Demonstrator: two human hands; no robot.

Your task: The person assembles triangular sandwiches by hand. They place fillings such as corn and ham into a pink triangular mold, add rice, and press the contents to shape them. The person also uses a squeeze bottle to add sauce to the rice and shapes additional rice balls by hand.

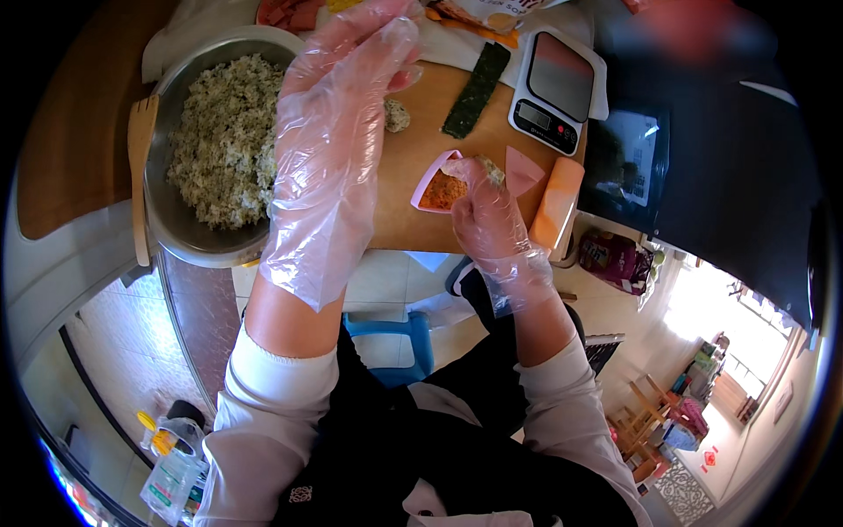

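Observation:
My left hand (336,105), in a clear plastic glove, reaches toward the top of the view; its fingertips overlap red and yellow food there, and I cannot tell whether it holds anything. A clump of seasoned rice (397,116) lies beside it on the brown board (411,227). My right hand (484,211), gloved too, is at a pink triangular rice mould (425,188) with orange-brown filling (442,191) inside. A small rice clump (490,170) shows at its fingers. Above lies a strip of seaweed (477,90). A pink triangular piece (522,171) lies right of the hand.
A metal bowl of mixed rice (227,141) stands left, a wooden spatula (139,178) at its rim. A digital kitchen scale (554,92) is at upper right, above an orange cylindrical item (557,203). Behind are a food packet (484,14) and sliced red food (290,13). A blue stool (421,346) stands below.

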